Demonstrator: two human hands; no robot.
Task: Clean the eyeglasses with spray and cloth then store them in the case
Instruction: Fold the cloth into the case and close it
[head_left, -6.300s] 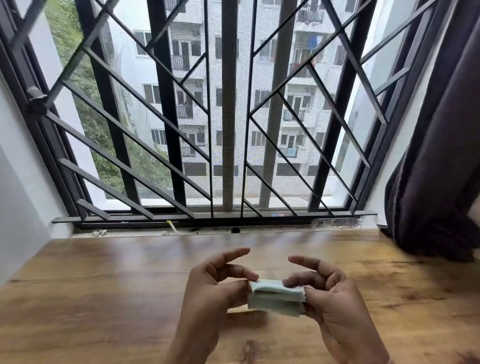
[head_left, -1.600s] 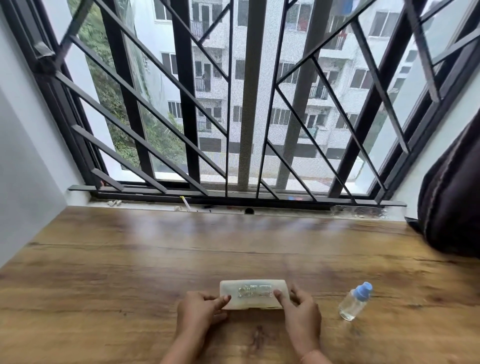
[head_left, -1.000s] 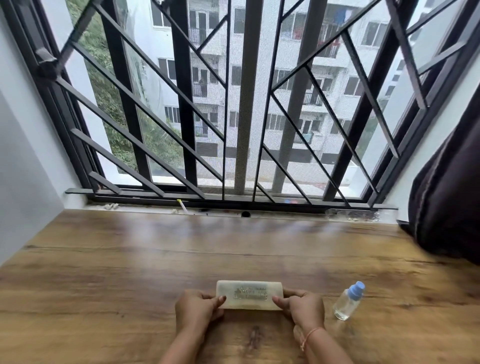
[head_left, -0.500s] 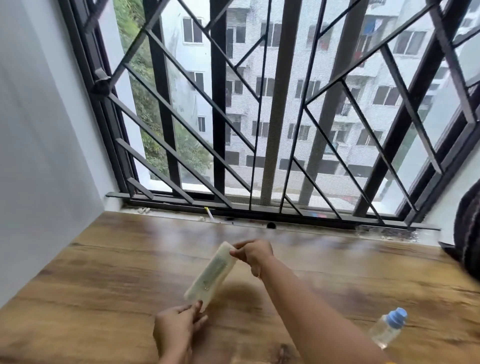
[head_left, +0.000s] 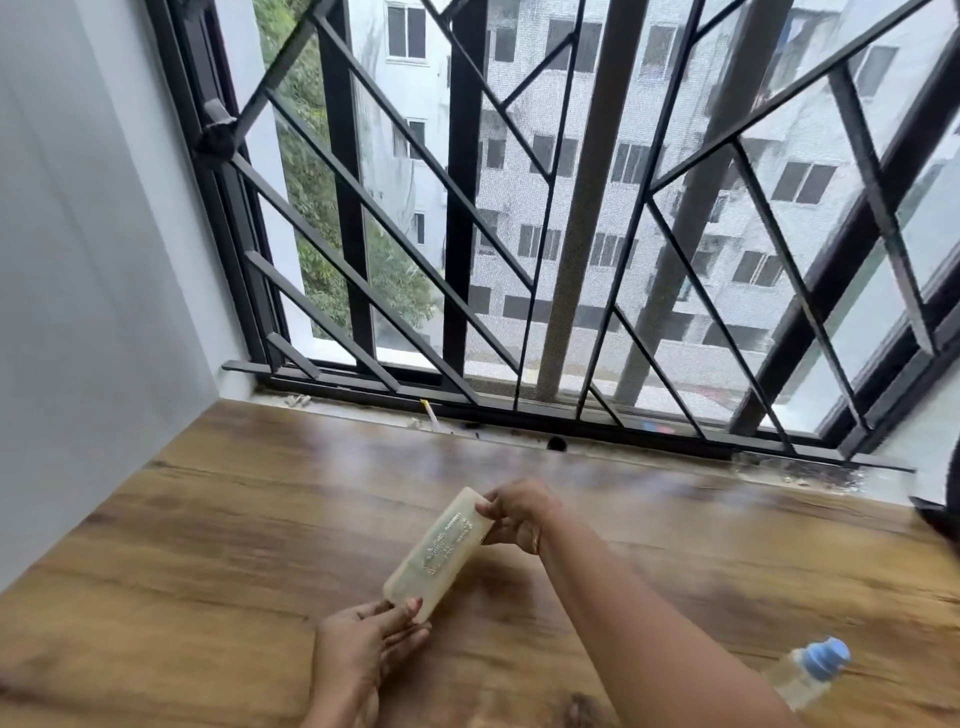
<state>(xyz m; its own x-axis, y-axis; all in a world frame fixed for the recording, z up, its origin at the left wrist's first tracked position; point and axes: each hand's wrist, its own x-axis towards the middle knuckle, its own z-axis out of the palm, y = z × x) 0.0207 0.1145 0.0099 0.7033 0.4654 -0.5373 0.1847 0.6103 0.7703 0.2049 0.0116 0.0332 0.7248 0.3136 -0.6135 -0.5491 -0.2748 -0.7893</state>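
Obstacles, reckoned from the case:
- 12 o'clock: window grille, closing the far edge of the worktop.
- 9 o'clock: wall, well apart.
- 3 o'clock: dark curtain, far off.
- 4 o'clock: spray bottle, well apart.
- 5 o'clock: our right forearm, crossing to the case's far end.

Free room:
- We count bare worktop from 8 to 11 o'clock.
- We also count bare worktop from 1 to 3 o'clock, up to the sill.

Window corner by daylight
A wooden table met a pale wall and a black barred window; an apartment block and trees stood outside.
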